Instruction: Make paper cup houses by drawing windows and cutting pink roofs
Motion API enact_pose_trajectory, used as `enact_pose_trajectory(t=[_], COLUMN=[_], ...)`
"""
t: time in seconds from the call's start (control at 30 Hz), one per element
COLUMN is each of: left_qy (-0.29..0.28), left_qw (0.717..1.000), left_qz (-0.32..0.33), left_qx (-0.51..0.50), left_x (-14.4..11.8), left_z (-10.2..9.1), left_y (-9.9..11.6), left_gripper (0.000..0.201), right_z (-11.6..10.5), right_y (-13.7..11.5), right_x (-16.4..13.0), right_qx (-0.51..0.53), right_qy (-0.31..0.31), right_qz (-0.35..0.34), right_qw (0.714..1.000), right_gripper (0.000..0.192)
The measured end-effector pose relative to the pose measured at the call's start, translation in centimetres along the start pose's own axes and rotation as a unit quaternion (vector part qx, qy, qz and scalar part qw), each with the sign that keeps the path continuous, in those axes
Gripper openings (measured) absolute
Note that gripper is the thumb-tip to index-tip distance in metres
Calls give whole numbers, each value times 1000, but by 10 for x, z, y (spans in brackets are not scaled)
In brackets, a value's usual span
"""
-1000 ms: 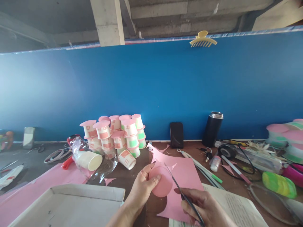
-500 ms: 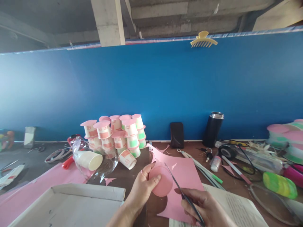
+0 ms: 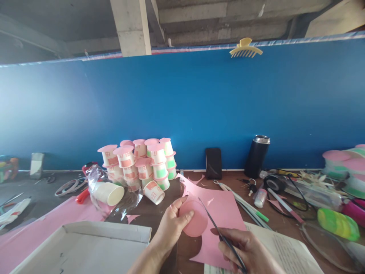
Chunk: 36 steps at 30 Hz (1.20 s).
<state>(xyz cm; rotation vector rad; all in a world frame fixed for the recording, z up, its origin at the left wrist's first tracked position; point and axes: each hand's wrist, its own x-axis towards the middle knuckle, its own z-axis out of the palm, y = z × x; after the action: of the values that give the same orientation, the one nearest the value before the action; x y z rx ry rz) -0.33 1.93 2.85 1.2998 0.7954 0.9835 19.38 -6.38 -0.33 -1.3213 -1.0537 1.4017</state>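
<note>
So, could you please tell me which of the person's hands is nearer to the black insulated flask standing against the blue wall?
The right hand. It lies below the black insulated flask, slightly left; the left hand is much farther left.

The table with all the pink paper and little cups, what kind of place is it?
Probably a craft workbench where paper-cup houses get made. A stack of finished cup houses stands by the blue wall, the left hand holds a pink paper circle, and the right hand holds scissors.

A brown table [image 3: 159, 213] carries pink paper [image 3: 225, 213], stacked cups [image 3: 142, 163], a phone [image 3: 213, 163] and a flask [image 3: 256, 155].
</note>
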Motion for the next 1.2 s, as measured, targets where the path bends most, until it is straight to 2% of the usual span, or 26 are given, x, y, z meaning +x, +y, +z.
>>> enact_pose_trajectory(t=[0.43,0.63,0.93,1.2], left_qy=[3,8,14,23], left_qw=[1000,999,999,998], left_qz=[9,5,-8,12], left_qx=[18,33,43,54], left_x=[0,3,0,2], left_z=[-1,-4,-2,-4], left_y=[3,-2,9,-1], left_gripper=[41,49,46,47], right_z=[4,3,0,0], right_y=[-9,-8,-3,-4], right_x=[-3,-3,-1,-2], right_qx=[-23,13,-1,-11], right_qy=[17,2,-16,-9], right_qz=[18,15,6,-5], right_qw=[999,1000,1000,1000], right_gripper=[51,46,53,52])
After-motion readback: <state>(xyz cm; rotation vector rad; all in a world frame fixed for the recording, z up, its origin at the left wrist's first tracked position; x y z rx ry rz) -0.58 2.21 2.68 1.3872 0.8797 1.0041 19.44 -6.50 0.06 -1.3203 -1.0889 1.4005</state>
